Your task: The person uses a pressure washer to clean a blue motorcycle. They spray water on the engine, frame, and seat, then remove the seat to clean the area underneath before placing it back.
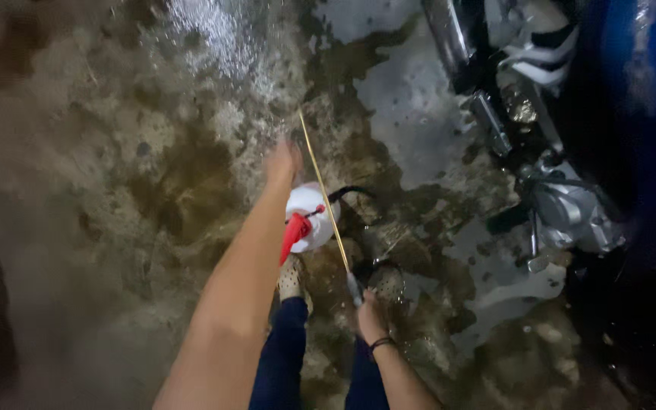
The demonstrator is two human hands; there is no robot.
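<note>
The white pressure sprayer [309,219] with its red handle stands on the wet, muddy ground [153,175], just ahead of the person's 2 shoes. The left hand [282,162] reaches out over the sprayer's far side, arm stretched long above it; the fingers point away and look loosely together, though blur keeps me from telling whether they touch anything. The right hand [370,315] sits nearer than the sprayer and a little to its right, closed in a fist around the grip of a thin brass spray wand [324,193]. The wand runs from that fist slantwise up past the sprayer's right edge, its tip ending beyond the sprayer over the soaked ground. A black hose [347,191] loops off the sprayer's right side. Well to the right of the sprayer stands a blue motorcycle [571,152], its engine and chrome parts facing the sprayer
</note>
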